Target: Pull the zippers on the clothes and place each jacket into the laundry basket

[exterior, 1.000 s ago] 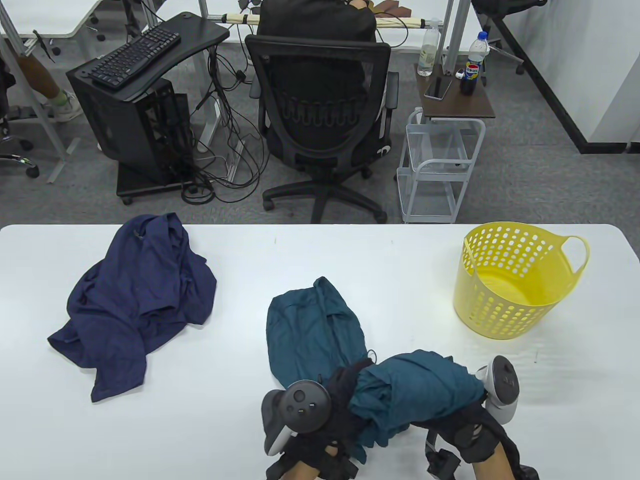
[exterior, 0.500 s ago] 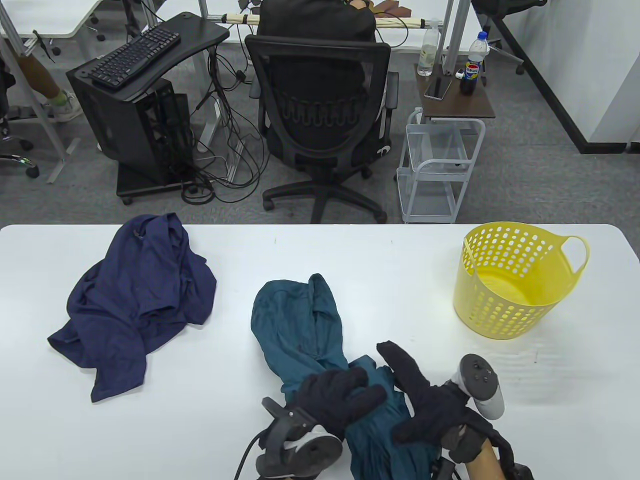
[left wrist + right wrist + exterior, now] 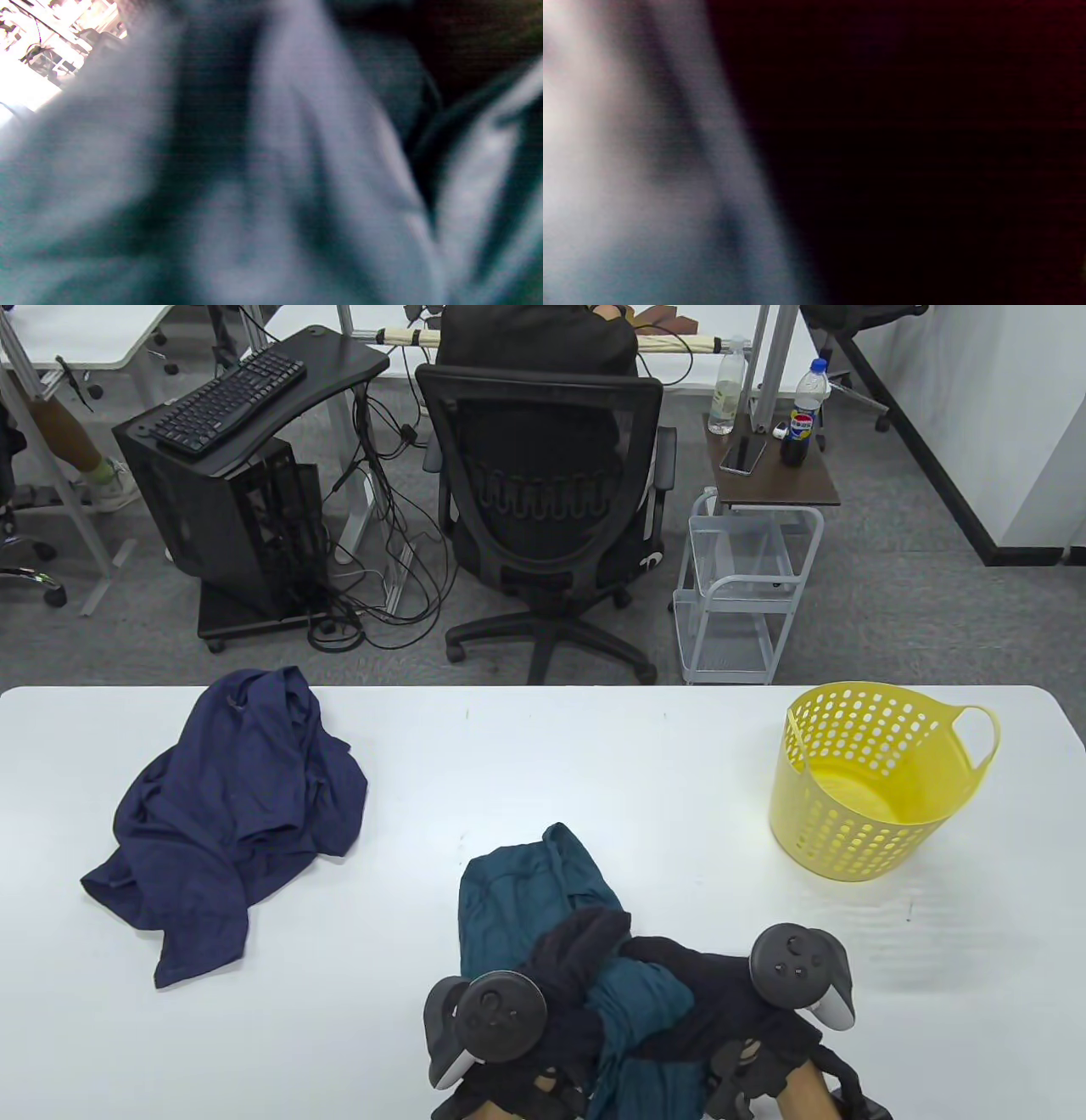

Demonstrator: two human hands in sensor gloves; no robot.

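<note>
Two gloved hands, left (image 3: 564, 963) and right (image 3: 713, 984), lie on the bunched teal jacket (image 3: 526, 891) at the table's (image 3: 509, 746) near edge; grip cannot be told. Navy jacket (image 3: 229, 814): far left, crumpled. Yellow laundry basket (image 3: 874, 780): upright, far right.

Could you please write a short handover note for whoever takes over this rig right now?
Left hand and right hand: both grip the bunched teal fabric jacket at the near edge of the white table; the wrist views are too blurred to show finger detail.
Crumpled navy blue jacket: untouched, on the table's left side.
Yellow perforated plastic laundry basket: upright at the right, nothing visible inside.
Done: no jacket is in the basket.
Left: the teal jacket's zipper state cannot be seen; check it, basket it, then zip and basket the navy one.
</note>
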